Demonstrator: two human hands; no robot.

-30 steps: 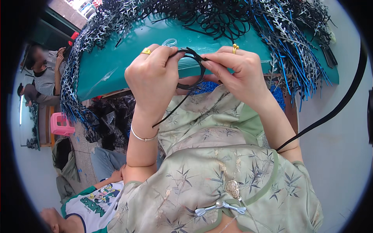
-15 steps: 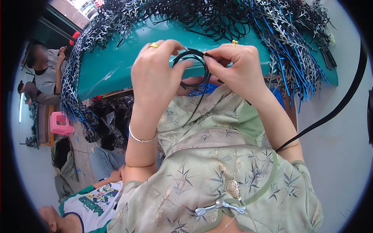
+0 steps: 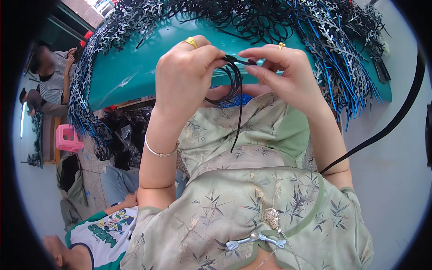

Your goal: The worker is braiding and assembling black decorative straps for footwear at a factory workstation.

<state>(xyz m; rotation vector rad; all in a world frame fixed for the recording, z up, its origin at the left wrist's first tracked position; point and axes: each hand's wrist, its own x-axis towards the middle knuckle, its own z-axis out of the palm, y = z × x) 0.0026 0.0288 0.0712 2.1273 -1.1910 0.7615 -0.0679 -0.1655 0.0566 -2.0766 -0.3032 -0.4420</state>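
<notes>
A coil of thin black cord [image 3: 236,78] hangs in front of my lap, one loose end trailing down over my skirt. My left hand [image 3: 184,78] pinches the top of the coil between thumb and fingers. Close beside it, my right hand [image 3: 290,74] holds a short stretch of the same cord at its fingertips, pulled sideways from the coil. Both hands are above the near edge of the green tabletop [image 3: 130,72]. Whether the cord is knotted between the fingers is too small to tell.
Black loops of cord [image 3: 256,22] lie on the table's far side. Silver-and-blue leafy strands [image 3: 335,67] hang over its right end, near a dark-handled tool [image 3: 381,69]. A person [image 3: 103,229] sits at my left, a pink stool [image 3: 69,138] beyond. Black plastic bags [image 3: 128,135] lie below.
My left fingers have closed onto the coil's top, and the coil now hangs narrower. My right hand has moved slightly right, drawing the cord out. The trailing end has swung right.
</notes>
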